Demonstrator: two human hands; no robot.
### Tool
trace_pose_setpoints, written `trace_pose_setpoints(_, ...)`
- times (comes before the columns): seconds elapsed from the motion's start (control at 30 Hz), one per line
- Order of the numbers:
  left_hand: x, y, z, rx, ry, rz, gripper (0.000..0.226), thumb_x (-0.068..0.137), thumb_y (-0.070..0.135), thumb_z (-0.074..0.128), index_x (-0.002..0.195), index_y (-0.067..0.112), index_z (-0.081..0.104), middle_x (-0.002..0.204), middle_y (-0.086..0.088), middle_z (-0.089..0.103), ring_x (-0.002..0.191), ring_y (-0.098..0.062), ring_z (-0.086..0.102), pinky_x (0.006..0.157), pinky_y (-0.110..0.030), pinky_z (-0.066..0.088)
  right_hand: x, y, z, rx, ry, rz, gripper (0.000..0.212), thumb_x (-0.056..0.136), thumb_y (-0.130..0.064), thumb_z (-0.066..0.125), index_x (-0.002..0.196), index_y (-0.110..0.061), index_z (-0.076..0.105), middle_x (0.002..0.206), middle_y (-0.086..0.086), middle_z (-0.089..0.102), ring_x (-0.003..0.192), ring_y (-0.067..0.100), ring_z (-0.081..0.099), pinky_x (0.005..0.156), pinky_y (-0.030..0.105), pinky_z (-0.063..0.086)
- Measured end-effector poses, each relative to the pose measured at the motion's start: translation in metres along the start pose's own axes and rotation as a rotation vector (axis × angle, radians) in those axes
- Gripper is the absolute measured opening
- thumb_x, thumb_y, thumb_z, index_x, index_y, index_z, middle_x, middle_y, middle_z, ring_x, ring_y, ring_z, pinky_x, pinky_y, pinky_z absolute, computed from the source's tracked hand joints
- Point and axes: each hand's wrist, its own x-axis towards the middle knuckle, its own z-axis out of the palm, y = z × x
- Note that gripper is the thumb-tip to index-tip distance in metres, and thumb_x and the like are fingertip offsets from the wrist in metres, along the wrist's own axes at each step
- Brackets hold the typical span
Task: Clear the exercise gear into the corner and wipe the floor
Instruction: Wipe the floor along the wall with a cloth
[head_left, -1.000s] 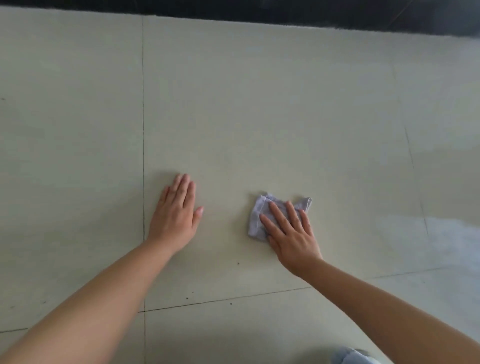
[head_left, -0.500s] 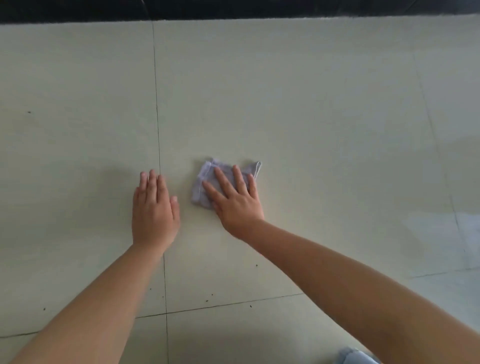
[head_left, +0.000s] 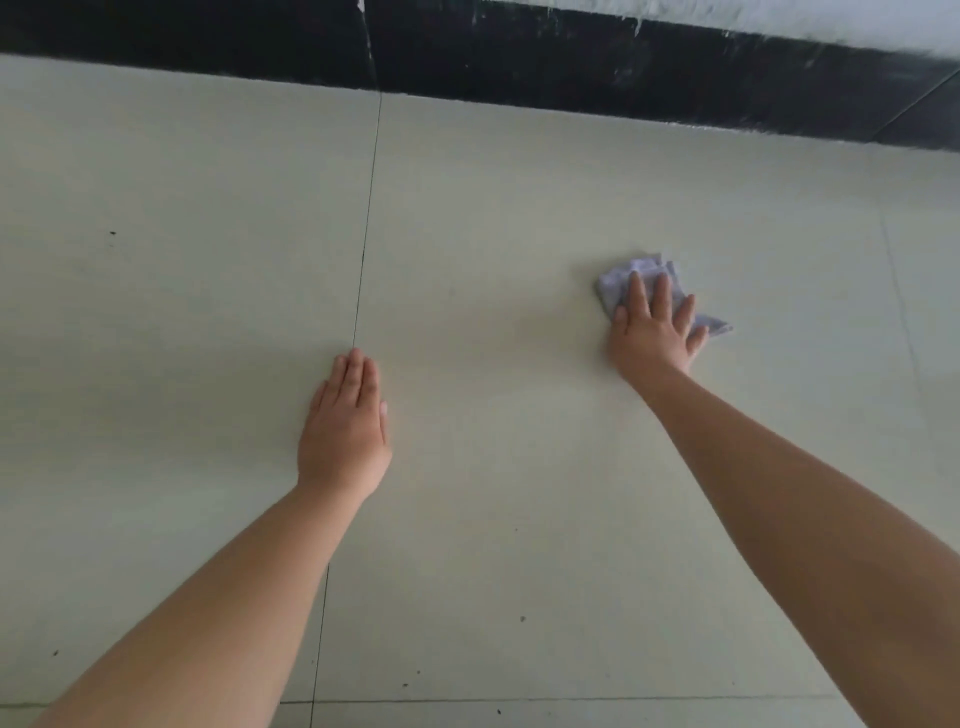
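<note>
STEP: floor wipe | RIGHT: right hand (head_left: 655, 332) flat, fingers straight, presses crumpled lilac cloth (head_left: 644, 275) onto pale tiled floor (head_left: 519, 218) — near black skirting (head_left: 571, 67) | LEFT: left hand (head_left: 345, 431) flat, empty, on grout line (head_left: 366, 223) — likely a brace, well clear of skirting

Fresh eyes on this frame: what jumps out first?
The right hand, fingers spread flat, presses a crumpled pale lilac cloth onto the pale tiled floor, right of centre. The left hand lies flat on the tiles near the middle, its fingertips at a dark grout line. A black skirting band runs along the top edge.
</note>
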Motion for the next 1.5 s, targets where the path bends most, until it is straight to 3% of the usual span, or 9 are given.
trace_pose_setpoints(0.17, 0.006, -0.005, 0.003, 0.04, 0.014, 0.049, 0.052, 0.083, 0.015, 0.032, 0.113, -0.018, 0.059, 0.119, -0.034, 0.06, 0.109, -0.05, 0.059, 0.086, -0.055, 0.049, -0.047, -0.089, 0.043, -0.181, -0.132, -0.542, 0.05, 0.1, -0.035, 0.023, 0.149, -0.033, 0.012, 0.16, 0.0, -0.001, 0.147, 0.034, -0.004, 0.117, 0.049, -0.002)
trace_pose_setpoints(0.37, 0.01, -0.012, -0.006, 0.129, -0.044, 0.154, 0.049, 0.08, 0.014, 0.034, 0.103, -0.018, 0.064, 0.109, -0.034, 0.065, 0.098, -0.05, 0.064, 0.074, -0.056, 0.053, -0.125, 0.027, 0.069, -0.392, -0.169, -1.019, 0.04, 0.1, -0.038, 0.015, 0.126, -0.037, 0.046, 0.131, -0.003, 0.06, 0.126, 0.032, 0.041, 0.111, 0.042, 0.014)
trace_pose_setpoints(0.5, 0.007, -0.013, -0.008, 0.113, -0.089, 0.154, 0.05, 0.084, 0.015, 0.033, 0.11, -0.018, 0.06, 0.118, -0.035, 0.06, 0.107, -0.05, 0.06, 0.084, -0.056, 0.05, -0.062, 0.074, 0.02, -0.321, -0.007, -0.6, 0.055, 0.098, -0.047, 0.006, 0.136, -0.027, 0.039, 0.143, 0.006, 0.048, 0.134, 0.035, 0.038, 0.11, 0.038, 0.016)
trace_pose_setpoints(0.67, 0.012, -0.014, -0.009, 0.142, -0.125, 0.113, 0.052, 0.101, 0.014, 0.029, 0.148, -0.001, 0.012, 0.158, -0.016, 0.002, 0.148, -0.026, 0.003, 0.119, -0.032, 0.006, 0.033, 0.009, -0.023, 0.003, 0.034, 0.088, 0.05, 0.101, -0.034, 0.022, 0.149, -0.033, 0.009, 0.16, -0.003, -0.002, 0.147, 0.031, -0.006, 0.117, 0.051, -0.001)
trace_pose_setpoints(0.93, 0.008, -0.015, -0.001, 0.095, -0.077, 0.105, 0.051, 0.082, 0.019, 0.038, 0.112, -0.016, 0.061, 0.119, -0.032, 0.061, 0.105, -0.048, 0.062, 0.079, -0.055, 0.052, -0.015, -0.131, 0.032, -0.182, -0.102, -0.584, 0.049, 0.101, -0.038, 0.018, 0.149, -0.035, 0.007, 0.16, -0.004, -0.005, 0.147, 0.031, -0.01, 0.117, 0.048, -0.008)
trace_pose_setpoints(1.07, 0.006, -0.017, -0.001, 0.127, -0.044, 0.145, 0.054, 0.082, 0.022, 0.034, 0.112, -0.012, 0.062, 0.12, -0.027, 0.063, 0.106, -0.042, 0.064, 0.088, -0.042, 0.051, -0.065, -0.081, 0.049, -0.302, -0.127, -0.893, 0.05, 0.097, -0.042, 0.018, 0.144, -0.032, 0.031, 0.156, 0.0, 0.024, 0.144, 0.035, 0.02, 0.116, 0.042, 0.004)
trace_pose_setpoints(1.13, 0.005, -0.02, -0.001, 0.126, -0.049, 0.152, 0.054, 0.082, 0.022, 0.034, 0.113, -0.012, 0.062, 0.12, -0.027, 0.063, 0.106, -0.042, 0.063, 0.092, -0.04, 0.047, -0.054, -0.044, 0.037, -0.317, -0.038, -0.778, 0.058, 0.094, -0.047, 0.012, 0.138, -0.029, 0.044, 0.149, 0.003, 0.039, 0.137, 0.037, 0.036, 0.111, 0.041, 0.014)
trace_pose_setpoints(1.3, 0.004, -0.019, -0.003, 0.142, -0.044, 0.19, 0.055, 0.082, 0.022, 0.034, 0.114, -0.014, 0.06, 0.121, -0.03, 0.061, 0.107, -0.046, 0.062, 0.096, -0.042, 0.038, 0.036, -0.006, -0.023, -0.055, 0.019, 0.021, 0.05, 0.101, -0.034, 0.022, 0.149, -0.032, 0.011, 0.16, -0.004, 0.0, 0.147, 0.028, -0.003, 0.118, 0.047, 0.001)
trace_pose_setpoints(1.5, 0.009, -0.024, -0.001, 0.216, -0.044, 0.204, 0.054, 0.08, 0.023, 0.035, 0.112, -0.013, 0.06, 0.119, -0.03, 0.062, 0.104, -0.044, 0.064, 0.09, -0.036, 0.027, 0.069, -0.113, -0.014, -0.065, -0.033, -0.156, 0.05, 0.101, -0.035, 0.018, 0.149, -0.033, 0.003, 0.16, -0.003, -0.007, 0.147, 0.031, -0.01, 0.117, 0.051, -0.004)
